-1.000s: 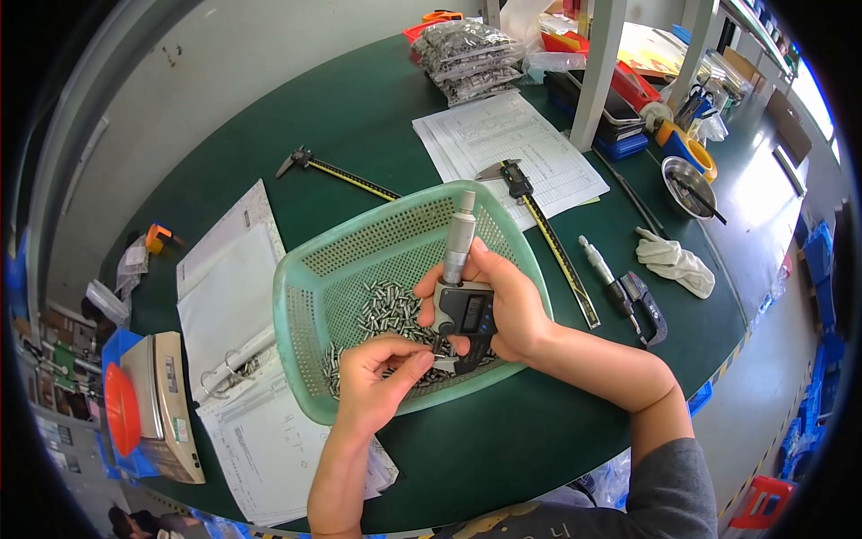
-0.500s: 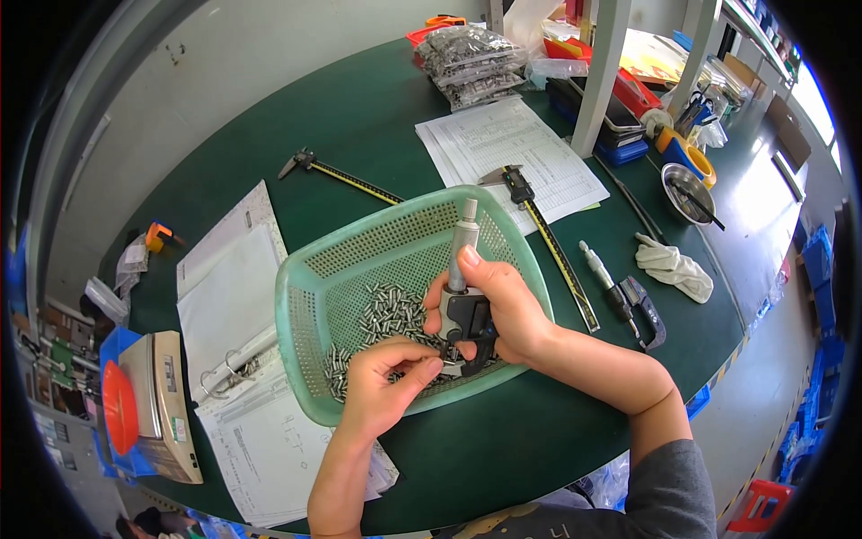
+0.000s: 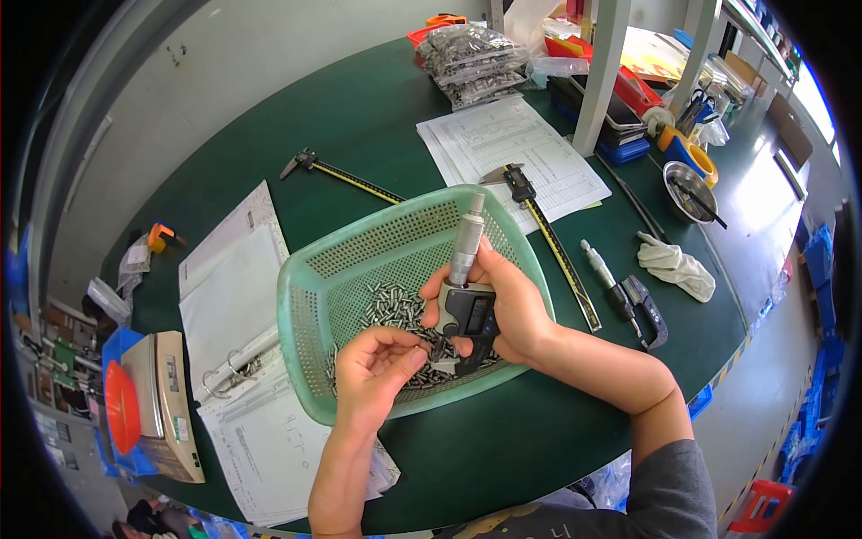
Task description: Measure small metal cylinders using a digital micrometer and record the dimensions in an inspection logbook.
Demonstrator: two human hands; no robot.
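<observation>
My right hand [image 3: 514, 301] is wrapped round a digital micrometer [image 3: 469, 310], its silver thimble pointing up and its dark frame down. Thumb and fingers lie on either side of the sleeve. Beside the micrometer's jaw, my left hand [image 3: 375, 373] is closed in a pinch; what sits between its fingertips is too small to make out. Both hands are over a green plastic basket [image 3: 310, 359] with perforated walls. Many short metal pins [image 3: 393, 304] lie loose on its bottom, partly hidden by my hands.
Two digital calipers [image 3: 355, 182] [image 3: 558, 250], a second micrometer [image 3: 628, 301] and a white glove [image 3: 675, 268] lie round the basket. Papers [image 3: 516, 148], an open binder [image 3: 235, 278] and a weighing scale [image 3: 166, 404] are on the green table. Bagged parts [image 3: 471, 63] are stacked behind.
My left fingertips have drawn slightly left and up, away from the micrometer's jaw. My right thumb has shifted off the front of the thimble to its side, and the micrometer leans slightly more right.
</observation>
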